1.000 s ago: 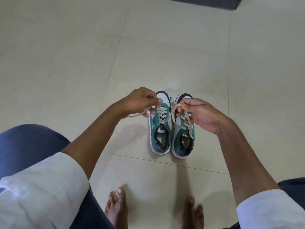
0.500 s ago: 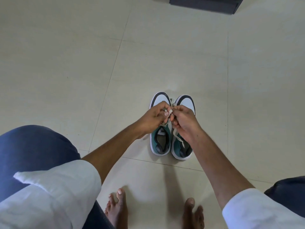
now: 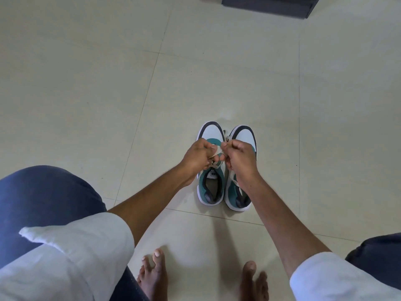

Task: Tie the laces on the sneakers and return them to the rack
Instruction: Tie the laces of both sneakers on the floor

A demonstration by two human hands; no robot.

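Pinching the lace (image 3: 217, 151) over the left sneaker (image 3: 210, 183) on the floor (image 3: 108, 83), both closed hands, left (image 3: 198, 157) and right (image 3: 239, 158), risk a slack knot if either pinch slips.

The pale tiled floor (image 3: 86, 88) is carrying a pair of teal-and-white sneakers (image 3: 211, 187), sitting side by side directly beneath the fingers (image 3: 213, 146), toes pointing away. Two bare feet (image 3: 152, 276) are resting on the tiles nearer than the fingers. A dark box-like object (image 3: 269, 5) is sitting far beyond them.
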